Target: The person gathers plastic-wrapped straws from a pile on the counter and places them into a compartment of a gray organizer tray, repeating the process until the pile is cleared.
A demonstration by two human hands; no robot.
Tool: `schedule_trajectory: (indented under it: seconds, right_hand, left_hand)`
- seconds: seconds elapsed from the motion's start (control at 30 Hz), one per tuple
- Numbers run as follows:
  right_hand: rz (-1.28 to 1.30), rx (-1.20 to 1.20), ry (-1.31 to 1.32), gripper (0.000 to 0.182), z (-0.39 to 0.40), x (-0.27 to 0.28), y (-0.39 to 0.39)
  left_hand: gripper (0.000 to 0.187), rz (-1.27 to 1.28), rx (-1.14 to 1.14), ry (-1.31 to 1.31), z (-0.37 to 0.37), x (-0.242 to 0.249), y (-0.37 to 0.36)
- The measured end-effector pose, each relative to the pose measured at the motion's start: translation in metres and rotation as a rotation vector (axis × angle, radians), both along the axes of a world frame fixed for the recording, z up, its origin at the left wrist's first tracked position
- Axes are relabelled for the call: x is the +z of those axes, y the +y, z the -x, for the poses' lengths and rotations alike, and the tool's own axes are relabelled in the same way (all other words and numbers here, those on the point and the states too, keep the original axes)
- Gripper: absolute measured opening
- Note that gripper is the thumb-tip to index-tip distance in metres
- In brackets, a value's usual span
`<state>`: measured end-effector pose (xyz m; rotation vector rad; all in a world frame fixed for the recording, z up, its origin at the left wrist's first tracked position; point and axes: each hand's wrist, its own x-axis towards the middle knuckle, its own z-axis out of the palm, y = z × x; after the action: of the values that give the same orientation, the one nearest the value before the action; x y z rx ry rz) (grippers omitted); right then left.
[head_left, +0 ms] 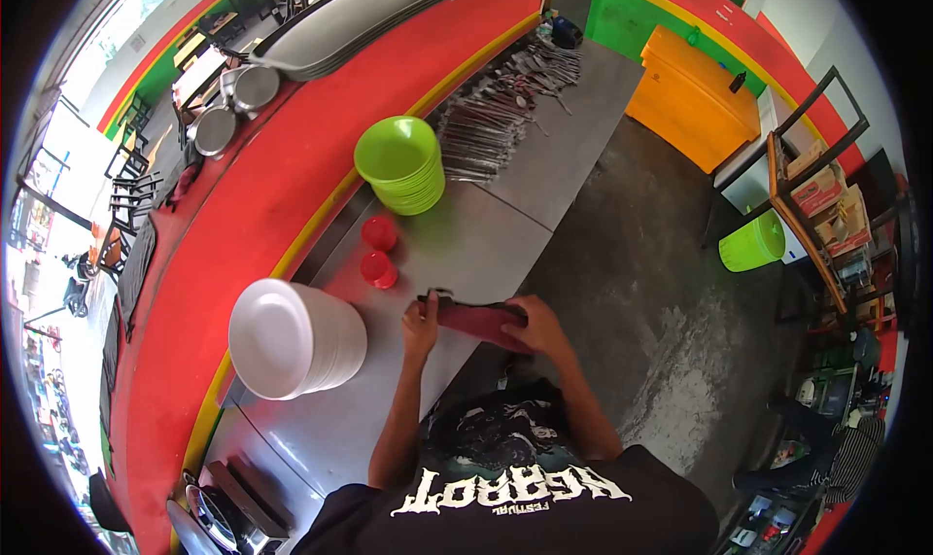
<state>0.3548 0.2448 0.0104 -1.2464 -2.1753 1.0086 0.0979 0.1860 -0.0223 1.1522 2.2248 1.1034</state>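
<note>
My left hand (420,328) grips one end of a folded dark red cloth (478,322) with a black edge. The cloth's other end is in my right hand (540,328), fingers curled over it. It is stretched between both hands above the front edge of the metal counter (486,249); its exact kind is not clear. Left of my left hand stands a tall stack of white plates (326,341). Beyond the hands, two red cups (379,269) stand near a stack of green bowls (400,166).
Rows of wrapped cutlery (486,127) lie at the counter's far end. A red wall ledge (243,176) runs along the left and carries metal trays (350,25). An orange chest (690,93) and a green bin (753,242) stand across the floor. Another person (826,448) is at lower right.
</note>
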Motion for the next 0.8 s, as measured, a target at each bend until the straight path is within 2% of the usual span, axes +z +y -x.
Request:
schedule_trajectory:
  seconds: [0.1, 0.13, 0.2, 0.23, 0.3, 0.37, 0.4, 0.43, 0.47, 0.5, 0.53, 0.6, 0.7, 0.8]
  right_hand:
    - [-0.021, -0.016, -0.089, 0.042, -0.042, 0.009, 0.060]
    - [-0.049, -0.022, -0.117, 0.039, -0.052, 0.009, 0.081]
    - [-0.149, 0.066, -0.097, 0.036, -0.072, 0.023, 0.130]
    - [-0.104, 0.001, 0.002, 0.032, -0.085, 0.048, 0.159]
    - [-0.153, -0.122, 0.193, 0.027, -0.086, 0.103, 0.182]
    - [-0.290, -0.238, 0.364, 0.027, -0.088, 0.124, 0.196]
    - [-0.212, -0.220, 0.411, 0.026, -0.089, 0.119, 0.200]
    - [-0.133, -0.202, 0.459, 0.026, -0.091, 0.109, 0.200]
    - [-0.054, -0.182, 0.506, 0.026, -0.094, 0.097, 0.201]
    - [0.227, -0.117, 0.541, 0.045, -0.103, 0.081, 0.206]
    - [0.385, -0.176, 0.606, 0.049, -0.108, 0.050, 0.214]
    - [0.699, -0.301, 0.727, 0.057, -0.119, -0.023, 0.230]
    - [1.097, -0.414, 0.584, 0.061, -0.138, -0.064, 0.249]
    - [1.597, -0.483, 0.686, 0.051, -0.157, -0.108, 0.279]
  left_hand:
    - [0.039, -0.167, 0.010, -0.275, -0.008, 0.023, 0.052]
    - [0.036, -0.336, -0.040, -0.222, -0.008, 0.022, 0.076]
    - [0.025, -0.347, -0.102, -0.385, -0.010, 0.047, 0.127]
    - [0.018, -0.162, -0.109, -0.604, -0.024, 0.079, 0.146]
    - [0.017, -0.480, -0.090, -0.734, -0.048, 0.115, 0.170]
    - [0.015, -0.589, -0.157, -0.740, -0.060, 0.120, 0.178]
    - [0.015, -0.649, -0.190, -0.740, -0.065, 0.124, 0.180]
    - [0.013, -0.595, -0.106, -0.788, -0.082, 0.133, 0.182]
    - [0.012, -0.452, -0.099, -0.754, -0.084, 0.120, 0.183]
    - [0.011, -0.312, -0.094, -0.719, -0.083, 0.096, 0.184]
    - [0.011, -0.172, -0.089, -0.683, -0.082, 0.070, 0.186]
    - [0.016, -0.058, -0.119, -0.667, -0.081, 0.007, 0.194]
    - [0.022, 0.083, 0.000, -0.815, -0.097, -0.019, 0.221]
    - [0.025, -0.026, -0.041, -0.868, -0.110, -0.029, 0.250]
